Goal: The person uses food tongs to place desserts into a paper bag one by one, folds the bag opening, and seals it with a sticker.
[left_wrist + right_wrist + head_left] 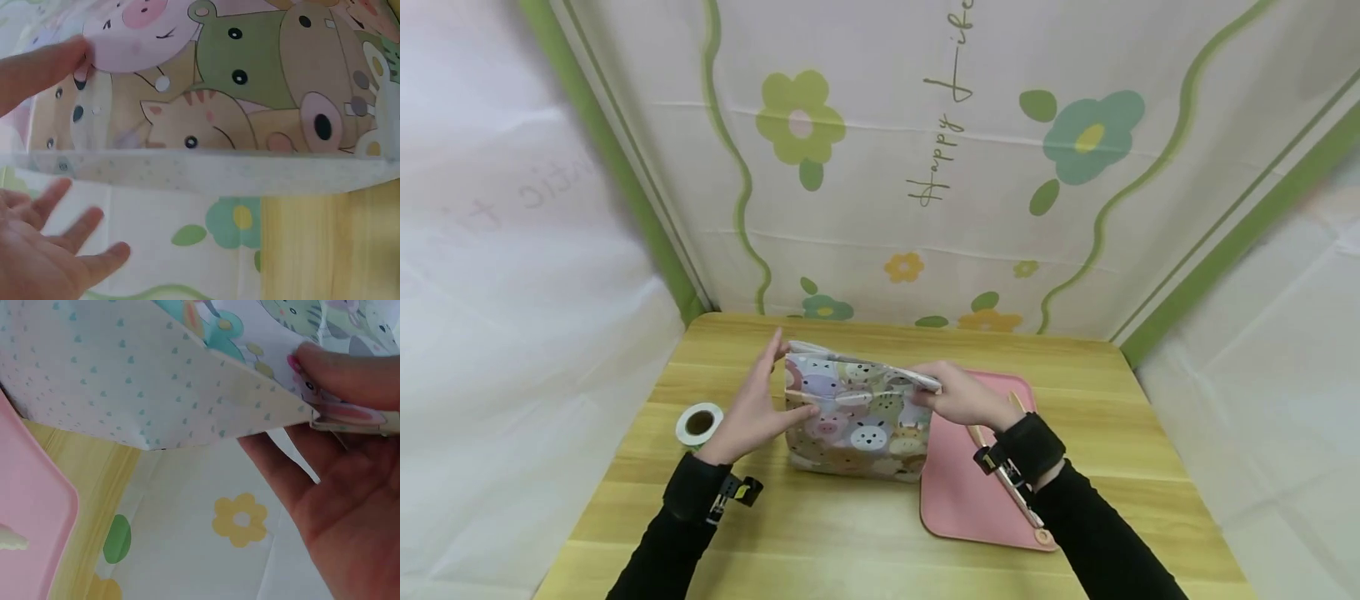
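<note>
An upright paper package [857,442] printed with cartoon animals stands on the table; whether it is a bag or a wrapped box I cannot tell. My left hand [752,421] is at its left side, the thumb touching the printed front. In the left wrist view the other fingers [94,262] are spread, apart from the paper. My right hand [966,396] pinches the folded paper at the top right corner. The right wrist view shows the thumb [350,375] on top of that fold with fingers under it, and a pale heart-dotted panel [125,381] beside it.
Left of the package lies a white roll [683,430] with a brown core. A pink tray [958,504] is at the right, partly under my right forearm, carrying a slim stick-like thing [1021,502] and a small tan ring [1042,537]. A flowered cloth [880,217] hangs behind the table.
</note>
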Demonstrator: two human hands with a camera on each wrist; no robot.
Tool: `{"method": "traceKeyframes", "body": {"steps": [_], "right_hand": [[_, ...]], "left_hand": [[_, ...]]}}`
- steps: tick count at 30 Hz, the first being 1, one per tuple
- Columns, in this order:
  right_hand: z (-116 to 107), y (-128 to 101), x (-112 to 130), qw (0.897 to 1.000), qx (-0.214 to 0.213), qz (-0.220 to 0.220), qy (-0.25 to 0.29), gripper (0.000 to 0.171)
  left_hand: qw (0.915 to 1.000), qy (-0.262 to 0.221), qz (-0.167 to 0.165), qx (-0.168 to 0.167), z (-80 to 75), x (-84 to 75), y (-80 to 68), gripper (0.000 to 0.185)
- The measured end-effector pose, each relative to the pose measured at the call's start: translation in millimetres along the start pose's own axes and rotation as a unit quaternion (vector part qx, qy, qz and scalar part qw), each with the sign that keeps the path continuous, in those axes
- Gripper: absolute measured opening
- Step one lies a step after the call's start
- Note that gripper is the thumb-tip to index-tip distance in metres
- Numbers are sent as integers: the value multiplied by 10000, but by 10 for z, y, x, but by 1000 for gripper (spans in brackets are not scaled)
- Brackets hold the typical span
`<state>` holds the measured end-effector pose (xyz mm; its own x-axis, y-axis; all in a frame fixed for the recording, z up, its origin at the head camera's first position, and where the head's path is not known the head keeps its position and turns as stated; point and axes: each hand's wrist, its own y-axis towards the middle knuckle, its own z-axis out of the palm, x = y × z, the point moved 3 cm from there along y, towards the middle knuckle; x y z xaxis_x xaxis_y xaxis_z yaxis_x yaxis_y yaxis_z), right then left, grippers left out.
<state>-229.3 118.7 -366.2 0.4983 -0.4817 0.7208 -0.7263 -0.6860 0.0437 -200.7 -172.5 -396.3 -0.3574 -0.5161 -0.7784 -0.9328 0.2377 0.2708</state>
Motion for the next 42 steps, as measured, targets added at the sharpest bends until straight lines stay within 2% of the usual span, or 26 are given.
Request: {"method": "traceKeyframes", "body": {"steps": [3, 5, 7, 9, 12, 14, 17, 20, 23, 26, 30, 34, 36, 39, 42], "right_hand": [[0, -17, -20, 9996, -288, 16, -45, 30], [20, -27, -20, 9983, -527, -55, -252, 37], [49, -34, -16, 9956, -728, -165, -562, 48], [77, -43, 15, 9896, -867, -341, -1096, 53], [111, -73, 78, 9820, -807, -347, -1674, 51], [127, -101, 125, 9796, -706, -173, -1872, 56], [134, -143, 176, 9819, -631, 162, -1780, 60], [129, -153, 216, 9820, -615, 243, -1769, 54], [137, -128, 249, 9781, -436, 244, -2018, 49], [156, -87, 273, 9712, -264, 282, -2352, 49], [208, -4, 292, 9493, -273, 321, -3115, 43], [314, 106, 309, 9224, -390, 232, -3835, 31], [382, 160, 327, 9191, -485, 110, -3909, 26], [473, 239, 365, 9174, -734, -168, -3909, 17], [535, 296, 377, 9166, -976, -314, -3864, 9]], "left_hand": [[9998, 53, 210, -36, 15, -26, 30, 99], [9987, 157, 453, -180, 23, -46, 34, 89], [9958, 353, 766, -367, 33, -68, 26, 77], [9895, 597, 1194, -551, 34, -97, 15, 67], [9803, 843, 1704, -527, 45, -151, -18, 58], [9769, 928, 1882, -393, 45, -189, -48, 55], [9759, 999, 1931, -171, 41, -250, -95, 40], [9767, 1120, 1827, -97, 35, -300, -116, 28], [9735, 1430, 1785, -86, 39, -355, -117, 27], [9636, 2018, 1754, -5, 77, -410, -100, 37], [9396, 3019, 1602, 172, 181, -449, -53, 56], [9248, 3465, 1538, 324, 340, -473, 31, 52], [9242, 3439, 1619, 361, 430, -504, 88, 42], [9284, 3238, 1794, 339, 560, -552, 179, 24], [9380, 2916, 1852, 298, 623, -562, 233, 9]]}}
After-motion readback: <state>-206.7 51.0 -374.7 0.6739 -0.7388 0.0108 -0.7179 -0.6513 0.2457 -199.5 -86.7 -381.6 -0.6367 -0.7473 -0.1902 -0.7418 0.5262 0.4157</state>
